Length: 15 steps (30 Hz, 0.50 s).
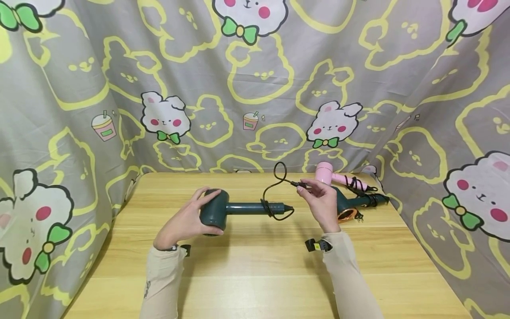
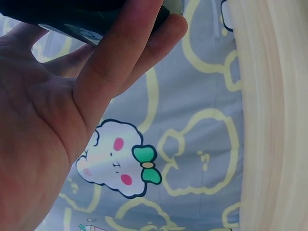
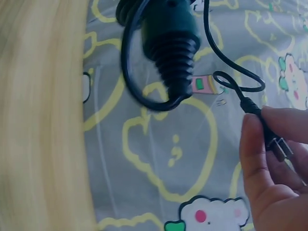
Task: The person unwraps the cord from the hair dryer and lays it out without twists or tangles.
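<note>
My left hand (image 1: pixel 181 223) grips the head of a dark green hair dryer (image 1: pixel 244 208), thumb at the near side and fingers over the far side. The dryer's handle points right, and part of its black cord (image 1: pixel 264 191) is wound around the handle's end. The loose stretch of cord makes a loop and runs to my right hand (image 1: pixel 326 204). There, thumb and fingers pinch the black plug (image 3: pixel 270 132), its metal prongs showing in the right wrist view. In that view the ribbed cord sleeve (image 3: pixel 174 65) hangs left of the hand.
Behind my right hand lie a pink hair dryer (image 1: pixel 324 173) and a second dark green hair dryer (image 1: pixel 360 202) with an orange-rimmed end, both with cords wrapped round their handles. The wooden table (image 1: pixel 251 274) backs onto a grey cartoon-print curtain (image 1: pixel 215 146) that also hangs on both sides.
</note>
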### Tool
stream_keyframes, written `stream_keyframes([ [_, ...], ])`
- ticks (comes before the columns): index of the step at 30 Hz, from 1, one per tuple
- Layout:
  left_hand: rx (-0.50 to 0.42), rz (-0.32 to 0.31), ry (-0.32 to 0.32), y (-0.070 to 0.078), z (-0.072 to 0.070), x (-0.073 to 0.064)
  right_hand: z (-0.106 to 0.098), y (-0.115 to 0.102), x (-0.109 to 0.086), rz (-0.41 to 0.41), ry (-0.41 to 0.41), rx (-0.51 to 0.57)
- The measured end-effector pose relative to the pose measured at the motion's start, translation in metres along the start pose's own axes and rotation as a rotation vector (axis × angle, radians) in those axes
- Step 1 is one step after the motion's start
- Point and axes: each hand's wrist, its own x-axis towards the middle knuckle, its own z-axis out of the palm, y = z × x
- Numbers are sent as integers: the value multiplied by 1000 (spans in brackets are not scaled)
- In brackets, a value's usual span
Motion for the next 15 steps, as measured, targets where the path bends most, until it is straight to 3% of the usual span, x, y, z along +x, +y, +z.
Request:
stream_keyframes([
  [6,-1,-6,-4,-2,0,1,3,-16,-5,-124,16,114],
  [15,0,-17,-10,-6,1,1,6,-37,-15,-253,-78,213],
])
